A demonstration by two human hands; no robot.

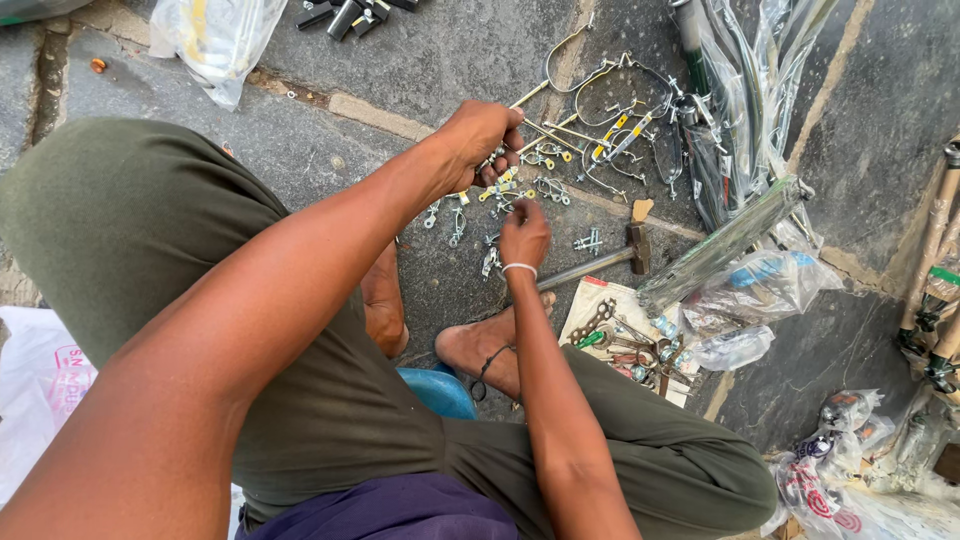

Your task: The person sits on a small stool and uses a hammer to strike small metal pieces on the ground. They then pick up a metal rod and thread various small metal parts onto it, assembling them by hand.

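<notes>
My left hand [482,138] is closed around a thin metal rod [530,95] that belongs to a bunch of bent wire brackets [610,110] with yellow bands, lying on the stone paving. My right hand [524,235], a white band on its wrist, reaches down just below it. Its fingertips are pinched at small silver clips and bolts [505,200] scattered on the ground; whether they grip one is hard to see. Both bare feet [480,350] rest on the paving beneath my hands.
A hammer [620,258] lies right of my right hand. Mixed hand tools sit on a paper sheet [590,300]. Plastic-wrapped long parts [730,110] lie at the right, black cylinders [350,15] and a plastic bag [215,40] at the top, a blue stool [440,392] beneath me.
</notes>
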